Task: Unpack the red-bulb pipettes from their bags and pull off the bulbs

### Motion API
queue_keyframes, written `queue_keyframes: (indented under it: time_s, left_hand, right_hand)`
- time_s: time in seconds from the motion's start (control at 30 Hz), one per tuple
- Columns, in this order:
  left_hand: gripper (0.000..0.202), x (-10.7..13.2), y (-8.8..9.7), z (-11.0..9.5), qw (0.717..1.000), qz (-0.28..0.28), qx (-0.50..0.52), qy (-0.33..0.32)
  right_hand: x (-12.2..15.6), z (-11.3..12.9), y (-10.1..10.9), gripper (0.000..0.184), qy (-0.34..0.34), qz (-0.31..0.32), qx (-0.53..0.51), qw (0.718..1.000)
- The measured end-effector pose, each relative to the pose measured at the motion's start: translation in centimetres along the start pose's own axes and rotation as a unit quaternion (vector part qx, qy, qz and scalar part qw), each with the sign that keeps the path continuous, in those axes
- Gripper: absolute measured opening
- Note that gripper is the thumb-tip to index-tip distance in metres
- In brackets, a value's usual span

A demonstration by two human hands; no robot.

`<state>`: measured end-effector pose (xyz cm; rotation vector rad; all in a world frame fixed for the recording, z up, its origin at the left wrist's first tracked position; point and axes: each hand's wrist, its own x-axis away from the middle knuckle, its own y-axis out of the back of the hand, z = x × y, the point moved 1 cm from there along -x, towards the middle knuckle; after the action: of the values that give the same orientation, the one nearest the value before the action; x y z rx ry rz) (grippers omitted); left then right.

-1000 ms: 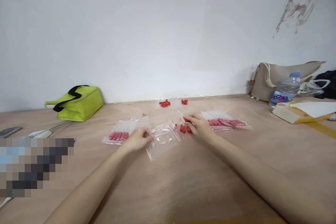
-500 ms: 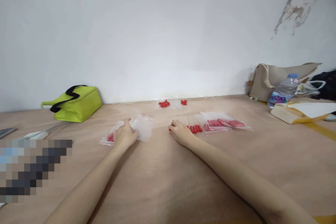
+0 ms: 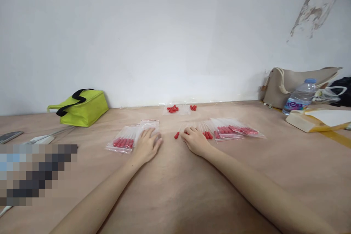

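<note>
My left hand [image 3: 147, 144] lies flat with fingers spread on a clear zip bag [image 3: 150, 123]. Just left of it, another clear zip bag [image 3: 112, 147] holds a row of several red-handled thin sticks [image 3: 123, 142]. My right hand [image 3: 196, 140] is curled down over a loose row of red-handled sticks [image 3: 207, 135], whose pale thin ends point to the wall. Its fingertips are tucked under, and what they pinch is hidden. A single red-handled stick [image 3: 177, 135] lies just left of these fingers. To the right, filled zip bags [image 3: 233, 131] overlap in a pile.
Short red pieces lie on clear plastic [image 3: 182, 109] by the wall. A lime-green bag [image 3: 85, 109] and a phone [image 3: 11, 137] are at left. A water bottle [image 3: 298, 98], a beige bag [image 3: 274, 91] and an open packet [image 3: 304, 120] stand at right.
My left hand has moved right, off the filled bag and onto the other bag. My right hand has shifted slightly right, uncovering one red-handled stick on its left.
</note>
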<state>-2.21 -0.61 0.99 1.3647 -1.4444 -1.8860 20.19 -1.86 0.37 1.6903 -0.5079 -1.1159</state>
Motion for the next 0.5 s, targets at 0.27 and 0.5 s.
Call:
queue_keyframes:
  time_s: [0.27,0.5]
  left_hand:
    - [0.024,-4.7,-2.9,-4.9,0.974,0.044,0.223,-0.013]
    - [0.023,-5.6,-4.3,-6.6,0.965,0.013,0.254,0.061]
  right_hand:
    - [0.1,-0.3,-0.3,0.026,0.002,0.009,-0.026,1.0]
    - [0.6,-0.1,0.0,0.027,0.015,-0.012,0.022,1.0]
